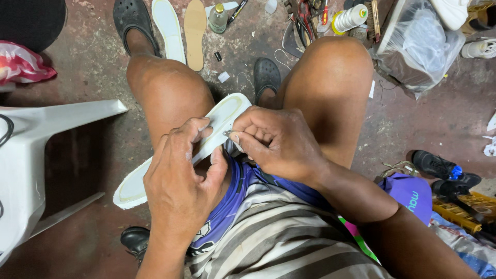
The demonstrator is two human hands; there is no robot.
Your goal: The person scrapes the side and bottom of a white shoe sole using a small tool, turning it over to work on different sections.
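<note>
A white shoe sole [226, 112] lies slantwise across my lap, its toe end toward my right knee and its heel end low at the left. My left hand [181, 181] grips it around the middle, thumb and fingers wrapped over its edge. My right hand [276, 142] pinches a small metal needle-like tool [228, 134] between thumb and forefinger, right at the sole's near edge. The tool's tip is mostly hidden by my fingers.
On the stained floor ahead lie a white insole [169, 28], a tan insole [195, 32], a small bottle [218, 18], a thread spool [351, 18] and tools. A white plastic chair [31, 155] stands left. A plastic bag [421, 44] and shoes [439, 168] sit right.
</note>
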